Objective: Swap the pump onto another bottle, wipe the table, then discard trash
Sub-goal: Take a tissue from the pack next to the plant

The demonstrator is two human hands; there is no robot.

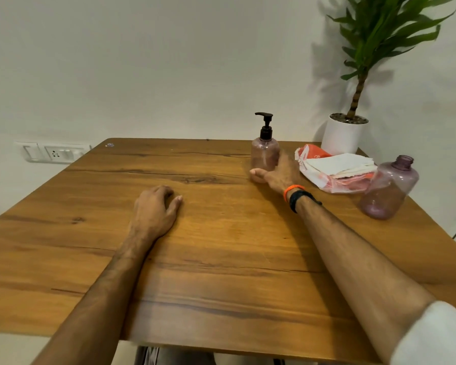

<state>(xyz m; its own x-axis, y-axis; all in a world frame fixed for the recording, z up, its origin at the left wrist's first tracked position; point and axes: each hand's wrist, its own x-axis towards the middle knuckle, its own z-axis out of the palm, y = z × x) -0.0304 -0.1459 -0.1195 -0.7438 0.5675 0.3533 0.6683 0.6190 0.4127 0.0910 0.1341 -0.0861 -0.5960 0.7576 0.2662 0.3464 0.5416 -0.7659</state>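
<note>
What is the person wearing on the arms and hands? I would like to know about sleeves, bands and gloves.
Both hands are bare, with no gloves. The right hand has two bands at the wrist: a thin orange band and, just behind it, a wider black band. A white sleeve covers the right arm near the elbow. The left hand has no band, and no sleeve shows on the left forearm.

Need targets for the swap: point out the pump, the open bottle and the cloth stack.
pump [265, 121]: head view, black nozzle stem.
open bottle [388, 191]: head view, purple body.
cloth stack [340, 165]: head view, top white cloth.
</note>
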